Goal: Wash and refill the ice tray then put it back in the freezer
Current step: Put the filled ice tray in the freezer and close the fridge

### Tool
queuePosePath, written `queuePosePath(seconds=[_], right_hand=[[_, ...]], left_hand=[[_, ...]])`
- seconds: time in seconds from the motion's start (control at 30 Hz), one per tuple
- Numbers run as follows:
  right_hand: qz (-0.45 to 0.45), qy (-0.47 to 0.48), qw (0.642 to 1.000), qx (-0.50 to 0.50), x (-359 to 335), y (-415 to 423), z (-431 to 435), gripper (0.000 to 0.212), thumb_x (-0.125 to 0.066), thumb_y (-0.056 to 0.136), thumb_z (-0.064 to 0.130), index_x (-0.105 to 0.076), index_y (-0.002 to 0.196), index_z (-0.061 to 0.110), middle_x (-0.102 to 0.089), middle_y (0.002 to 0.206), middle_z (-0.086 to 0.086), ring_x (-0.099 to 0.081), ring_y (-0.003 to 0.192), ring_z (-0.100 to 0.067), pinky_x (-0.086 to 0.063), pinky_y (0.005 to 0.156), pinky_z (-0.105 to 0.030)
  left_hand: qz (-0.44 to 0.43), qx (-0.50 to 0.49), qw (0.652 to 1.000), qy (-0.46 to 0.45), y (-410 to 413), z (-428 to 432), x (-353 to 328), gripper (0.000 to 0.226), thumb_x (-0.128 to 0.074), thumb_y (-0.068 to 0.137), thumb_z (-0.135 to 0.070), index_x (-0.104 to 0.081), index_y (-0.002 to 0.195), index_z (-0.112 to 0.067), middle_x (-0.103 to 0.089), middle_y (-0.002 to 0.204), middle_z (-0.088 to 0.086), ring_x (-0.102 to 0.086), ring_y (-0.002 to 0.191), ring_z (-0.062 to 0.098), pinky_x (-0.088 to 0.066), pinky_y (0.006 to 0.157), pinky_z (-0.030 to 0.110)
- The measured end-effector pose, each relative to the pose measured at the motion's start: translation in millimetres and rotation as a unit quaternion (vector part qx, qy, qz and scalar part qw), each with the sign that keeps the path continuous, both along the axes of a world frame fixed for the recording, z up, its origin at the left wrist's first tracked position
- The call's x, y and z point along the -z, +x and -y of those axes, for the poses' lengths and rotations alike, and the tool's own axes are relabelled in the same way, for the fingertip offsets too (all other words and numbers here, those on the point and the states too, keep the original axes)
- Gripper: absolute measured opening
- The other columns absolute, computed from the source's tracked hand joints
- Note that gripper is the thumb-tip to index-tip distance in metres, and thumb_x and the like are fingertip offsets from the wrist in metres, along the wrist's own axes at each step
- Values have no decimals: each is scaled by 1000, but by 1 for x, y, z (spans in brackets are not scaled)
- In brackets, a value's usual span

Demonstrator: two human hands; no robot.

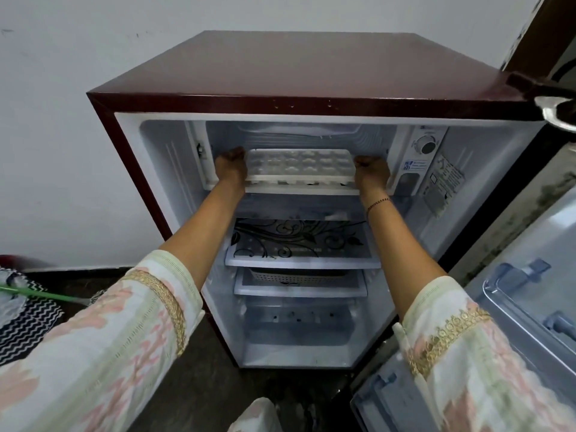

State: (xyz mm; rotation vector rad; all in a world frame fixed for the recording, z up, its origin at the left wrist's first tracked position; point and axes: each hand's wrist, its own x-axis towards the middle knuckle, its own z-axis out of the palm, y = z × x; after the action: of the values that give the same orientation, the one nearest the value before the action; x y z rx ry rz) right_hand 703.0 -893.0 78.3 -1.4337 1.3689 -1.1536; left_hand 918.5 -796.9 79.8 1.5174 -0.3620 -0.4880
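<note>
A white ice tray (300,166) with several cube pockets is held level at the mouth of the freezer compartment (299,132), at the top of an open maroon fridge (280,73). My left hand (230,168) grips the tray's left end. My right hand (372,173) grips its right end. Both arms reach straight in. Whether the pockets hold water I cannot tell.
The fridge door (536,307) stands open at the right with blue bins. Below the freezer are a glass shelf with a black floral print (299,244), a shelf with a white basket (296,280) and a bottom drawer (296,328). A thermostat knob (427,146) sits right of the freezer.
</note>
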Motion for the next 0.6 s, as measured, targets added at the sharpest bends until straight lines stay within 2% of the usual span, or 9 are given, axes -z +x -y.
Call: queuePosePath(seconds=[0.1, 0.13, 0.2, 0.27, 0.33, 0.43, 0.5, 0.57, 0.6], right_hand=[[-1, -15, 1000, -6, 7, 6, 14, 21, -45, 93, -3, -60, 86, -16, -63, 92, -22, -57, 100, -28, -36, 80, -19], [-4, -23, 1000, -13, 9, 8, 19, 26, -45, 93, -3, -59, 74, -13, -62, 82, -22, -58, 96, -28, -37, 79, -21], [-42, -29, 999, -4, 11, 13, 28, 42, -44, 95, 0, -44, 53, 7, -48, 62, -4, -53, 80, -20, -38, 74, -22], [-83, -45, 995, 12, 11, 18, 38, 47, -43, 96, 4, -35, 50, 15, -40, 58, 3, -48, 69, -17, -37, 66, -22], [-112, -63, 992, 18, 11, 20, 42, 48, -41, 96, 4, -33, 50, 16, -43, 60, 2, -46, 64, -13, -34, 62, -21], [-137, -84, 987, 4, 15, 26, 48, 47, -38, 92, -5, -31, 51, 17, -38, 59, 3, -35, 55, -3, -33, 53, -18], [-147, -102, 984, -5, 17, 31, 52, 48, -35, 90, -11, -29, 51, 18, -34, 58, 5, -35, 55, -4, -30, 47, -16], [-158, -113, 981, -10, 18, 33, 59, 49, -33, 91, -11, -33, 53, 19, -36, 61, 5, -46, 70, -15, -37, 57, -19], [-170, -119, 978, -17, 19, 35, 63, 46, -33, 93, -10, -41, 56, 16, -43, 65, 2, -49, 80, -18, -42, 67, -21]], left_hand=[[34, -13, 999, 10, 4, 13, 2, 25, -51, 92, -1, -59, 113, 9, -61, 119, 18, -49, 96, 16, -41, 95, 22], [46, -7, 999, 20, 8, 18, 4, 24, -51, 93, -4, -59, 113, 7, -61, 115, 14, -49, 97, 16, -41, 94, 20], [77, 13, 996, 37, 13, 24, 5, 25, -49, 95, -7, -59, 113, 6, -56, 105, 7, -49, 96, 16, -40, 84, 18], [109, 18, 992, 68, 18, 32, 7, 23, -47, 96, -9, -59, 111, 4, -54, 101, 6, -49, 95, 15, -38, 78, 19], [131, 17, 988, 85, 21, 39, 9, 19, -46, 96, -10, -58, 107, -1, -56, 103, 10, -53, 99, 18, -40, 81, 23], [143, 17, 985, 96, 26, 48, 11, 26, -48, 96, -12, -57, 115, 4, -58, 108, 13, -55, 104, 24, -41, 80, 22], [143, 16, 986, 89, 32, 55, 14, 27, -49, 96, -11, -56, 117, 5, -59, 110, 15, -55, 106, 24, -36, 72, 17], [143, 18, 987, 77, 37, 64, 15, 28, -49, 96, -10, -55, 119, 6, -59, 118, 18, -55, 109, 25, -35, 72, 15], [145, 21, 986, 74, 40, 68, 16, 29, -49, 96, -11, -54, 120, 6, -58, 119, 18, -54, 111, 26, -37, 77, 17]])
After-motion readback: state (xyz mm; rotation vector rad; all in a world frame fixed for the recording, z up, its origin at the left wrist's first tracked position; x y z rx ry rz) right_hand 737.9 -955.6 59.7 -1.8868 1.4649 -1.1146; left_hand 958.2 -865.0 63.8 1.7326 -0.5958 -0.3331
